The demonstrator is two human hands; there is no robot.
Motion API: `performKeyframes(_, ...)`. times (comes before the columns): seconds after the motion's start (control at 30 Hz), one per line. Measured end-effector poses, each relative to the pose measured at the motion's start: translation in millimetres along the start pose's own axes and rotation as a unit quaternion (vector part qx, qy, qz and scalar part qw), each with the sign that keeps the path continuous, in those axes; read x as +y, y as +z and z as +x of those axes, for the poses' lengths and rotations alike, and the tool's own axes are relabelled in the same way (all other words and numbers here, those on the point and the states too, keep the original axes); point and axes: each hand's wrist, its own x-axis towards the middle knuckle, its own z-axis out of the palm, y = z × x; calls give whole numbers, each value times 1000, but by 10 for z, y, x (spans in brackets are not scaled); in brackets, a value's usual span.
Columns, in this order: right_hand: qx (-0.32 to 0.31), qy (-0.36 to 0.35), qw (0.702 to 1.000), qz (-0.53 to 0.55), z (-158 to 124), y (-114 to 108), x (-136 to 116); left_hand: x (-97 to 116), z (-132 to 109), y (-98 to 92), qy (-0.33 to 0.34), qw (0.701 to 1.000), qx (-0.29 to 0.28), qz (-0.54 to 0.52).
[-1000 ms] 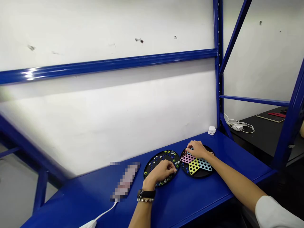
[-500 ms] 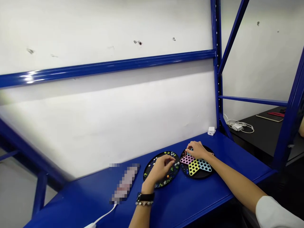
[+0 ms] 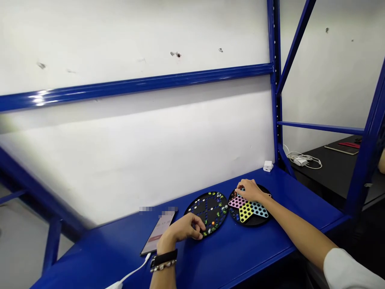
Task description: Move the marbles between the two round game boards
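My left hand is over the near-left rim of a round black game board with marbles around its edge. Its fingers curl, index finger and thumb a little apart beside several green and clear marbles; I see nothing held. My right hand rests over the far side of a second round board, a Chinese checkers board with a pink, yellow and blue star full of holes. Its fingertips are pinched together near brownish marbles; anything between them is hidden. An orange die sits on the left board.
A phone with a white cable lies left of the boards on the blue shelf. A white charger plug stands at the back right. Blue frame bars cross the white wall. Another table holds a charger and cable.
My left hand has moved left and nearer to me, from above the left board's right side to its near rim. My right hand has stayed in place over the star board.
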Motion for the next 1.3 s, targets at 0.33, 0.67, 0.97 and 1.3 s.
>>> performKeyframes(0.33,11,1,1000,7,0,2,-19,111,20,35,43,992,110,48)
performKeyframes(0.67,22,-7,1000,-9,16,46,21,694,435,740,221,936,248,113)
performKeyframes(0.97,10,-8,1000,-13,25,53,32,649,423,766,225,921,282,144)
performKeyframes(1.3,-32,-69,997,28,-14,99,-177,221,428,470,93,922,338,165)
